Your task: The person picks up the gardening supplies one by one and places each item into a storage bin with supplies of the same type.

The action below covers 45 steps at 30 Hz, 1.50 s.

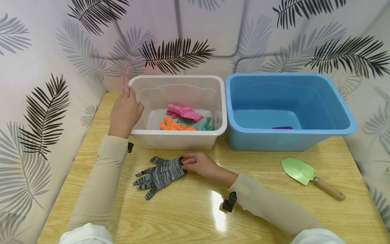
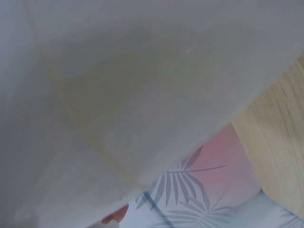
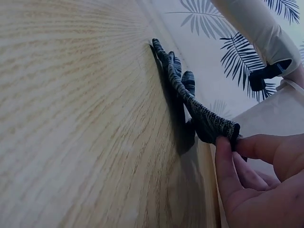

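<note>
In the middle of the head view, a white plastic tub [image 1: 182,140] holds a pink glove [image 1: 184,112], an orange glove [image 1: 176,126] and a green glove [image 1: 202,124], heaped together. Beside it at right, a light-blue tub [image 1: 265,142] contains a purple item [image 1: 282,127] (mostly hidden by the front rim). A gray-and-black striped knit glove [image 1: 163,174] lies left of center in the lower half, fingers spread leftward, its dark-edged cuff raised off the wooden table [image 1: 170,220]. The right hand [image 1: 202,166] pinches that cuff between thumb and fingers, nearly closed. The left hand [image 1: 123,110] holds the white tub's left rim, partly closed, thumb on the inner side. Dark marks on the orange glove are too small to read.
</note>
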### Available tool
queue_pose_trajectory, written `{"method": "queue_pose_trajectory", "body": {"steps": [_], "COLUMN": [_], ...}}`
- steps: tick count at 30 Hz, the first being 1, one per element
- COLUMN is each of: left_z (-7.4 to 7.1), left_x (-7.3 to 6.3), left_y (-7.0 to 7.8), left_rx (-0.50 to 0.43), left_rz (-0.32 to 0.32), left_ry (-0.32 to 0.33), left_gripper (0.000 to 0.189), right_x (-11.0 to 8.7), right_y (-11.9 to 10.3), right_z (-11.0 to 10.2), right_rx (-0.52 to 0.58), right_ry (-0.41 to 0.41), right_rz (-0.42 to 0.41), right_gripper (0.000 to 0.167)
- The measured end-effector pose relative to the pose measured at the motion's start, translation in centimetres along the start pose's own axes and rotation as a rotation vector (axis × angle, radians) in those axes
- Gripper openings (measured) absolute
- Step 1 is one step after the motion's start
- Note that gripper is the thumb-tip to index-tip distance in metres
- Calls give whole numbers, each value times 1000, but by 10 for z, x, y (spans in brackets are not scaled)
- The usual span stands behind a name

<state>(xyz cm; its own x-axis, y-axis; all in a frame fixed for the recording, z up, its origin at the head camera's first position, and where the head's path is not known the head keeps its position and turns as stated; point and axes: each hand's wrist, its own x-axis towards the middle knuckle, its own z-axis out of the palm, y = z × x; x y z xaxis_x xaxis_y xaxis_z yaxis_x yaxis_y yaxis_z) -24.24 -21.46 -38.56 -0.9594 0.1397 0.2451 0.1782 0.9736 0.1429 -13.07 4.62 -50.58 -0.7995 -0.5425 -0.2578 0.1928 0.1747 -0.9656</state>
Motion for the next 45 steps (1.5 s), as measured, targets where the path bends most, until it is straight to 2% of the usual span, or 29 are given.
{"method": "queue_pose_trajectory", "body": {"steps": [7,20,36,45], "left_z": [-1,1,0,-1], "left_x": [0,1,1,0], "left_y": [1,-1,-1,0], "left_rx": [-6,-5,0,-1], "left_rz": [6,2,11,20], "left_ry": [11,14,30,34], "left_gripper": [58,57,57,56], "right_x": [-4,-6,-21,-36], "right_y": [-2,-1,-25,-50], "right_z": [-2,-5,-8,-4], "right_rx": [119,144,146,141], "right_ry": [42,29,-35,-94], "right_rz": [111,159,116,76], "right_gripper": [32,29,28,27]}}
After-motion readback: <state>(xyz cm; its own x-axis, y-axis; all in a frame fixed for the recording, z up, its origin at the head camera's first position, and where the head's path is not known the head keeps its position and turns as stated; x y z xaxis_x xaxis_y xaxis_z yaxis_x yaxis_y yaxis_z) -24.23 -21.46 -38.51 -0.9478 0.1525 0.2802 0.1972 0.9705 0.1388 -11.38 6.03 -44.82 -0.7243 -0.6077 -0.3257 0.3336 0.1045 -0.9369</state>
